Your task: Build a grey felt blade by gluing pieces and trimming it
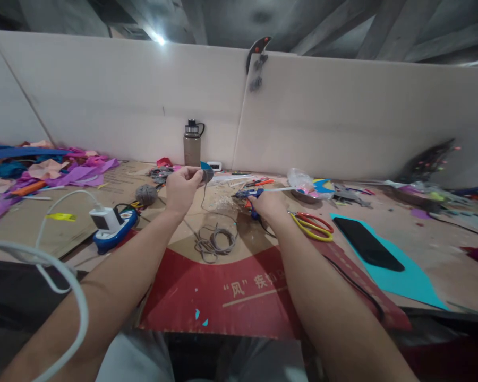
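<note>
Pinched in my left hand (pixel 183 188) is a small blue piece partly covered with grey yarn (pixel 208 175). A strand hangs from it down to a loose coil of grey cord (pixel 224 241) on the cardboard. My right hand (pixel 270 206) is closed around a blue glue gun (pixel 255 194), its nozzle pointing left, below and to the right of the wrapped piece and apart from it. A white glue stick (pixel 282 189) sticks out of the gun's back end. Left of my left hand lies a ball of grey yarn (pixel 146 194).
Red-handled and yellow-handled scissors (pixel 313 225) lie right of my right wrist, near a black phone (pixel 368 244) on a turquoise sheet (pixel 414 284). A blue power strip (pixel 115 231) with a white charger stands at left. A bottle (pixel 191 146) stands by the partition; coloured scraps (pixel 48 170) pile far left.
</note>
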The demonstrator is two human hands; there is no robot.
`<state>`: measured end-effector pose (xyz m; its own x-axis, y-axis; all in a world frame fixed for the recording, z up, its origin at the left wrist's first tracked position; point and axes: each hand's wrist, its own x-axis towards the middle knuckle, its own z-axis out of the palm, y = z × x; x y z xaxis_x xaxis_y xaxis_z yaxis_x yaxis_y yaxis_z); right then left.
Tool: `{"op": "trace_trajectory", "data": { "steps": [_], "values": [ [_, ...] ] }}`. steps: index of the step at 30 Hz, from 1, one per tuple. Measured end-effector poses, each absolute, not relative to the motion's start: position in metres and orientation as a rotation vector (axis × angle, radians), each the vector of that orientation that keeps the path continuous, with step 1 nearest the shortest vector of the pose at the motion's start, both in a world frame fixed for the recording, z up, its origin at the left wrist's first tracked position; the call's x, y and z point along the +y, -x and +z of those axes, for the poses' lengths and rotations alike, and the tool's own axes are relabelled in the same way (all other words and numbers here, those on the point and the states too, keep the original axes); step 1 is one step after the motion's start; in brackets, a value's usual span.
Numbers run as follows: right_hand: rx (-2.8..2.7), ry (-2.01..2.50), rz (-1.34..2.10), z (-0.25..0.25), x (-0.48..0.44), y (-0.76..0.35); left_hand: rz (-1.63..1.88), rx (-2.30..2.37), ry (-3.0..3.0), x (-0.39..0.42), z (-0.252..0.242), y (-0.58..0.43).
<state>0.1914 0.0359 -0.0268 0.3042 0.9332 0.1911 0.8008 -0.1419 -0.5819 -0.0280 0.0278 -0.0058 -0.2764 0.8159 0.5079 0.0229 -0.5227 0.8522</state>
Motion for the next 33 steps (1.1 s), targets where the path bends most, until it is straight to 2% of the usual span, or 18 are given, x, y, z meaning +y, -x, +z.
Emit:
{"op": "trace_trajectory", "data": {
  "steps": [3,8,13,16,19,23,26,29,33],
  "values": [
    [-1.618,2.119,0.057,-0.015,0.025,-0.188,1.900,1.232,-1.619,0.022,-0.004,0.027],
    [-1.786,1.828,0.137,-0.014,0.017,-0.169,1.881,1.406,-1.921,0.012,-0.002,0.023],
    [-1.757,1.810,0.012,-0.020,0.020,-0.170,1.887,1.383,-1.855,0.014,-0.002,0.023],
    [-1.706,1.695,0.170,-0.017,0.018,-0.167,1.865,1.267,-1.624,0.021,-0.004,0.023],
    [-1.596,1.296,0.521,-0.017,0.014,-0.147,1.847,1.178,-1.478,0.024,-0.006,0.022],
    [-1.357,0.922,0.991,-0.019,0.007,-0.111,1.858,1.285,-1.712,0.016,-0.004,0.018],
    [-1.206,0.785,1.208,-0.018,0.003,-0.098,1.841,1.362,-1.952,0.007,-0.001,0.017],
    [-1.182,0.731,1.248,-0.016,0.003,-0.100,1.829,1.366,-1.942,0.007,-0.001,0.016],
    [-1.289,0.861,0.903,-0.016,0.008,-0.110,1.796,1.215,-1.613,0.016,-0.005,0.014]
  ]
}}
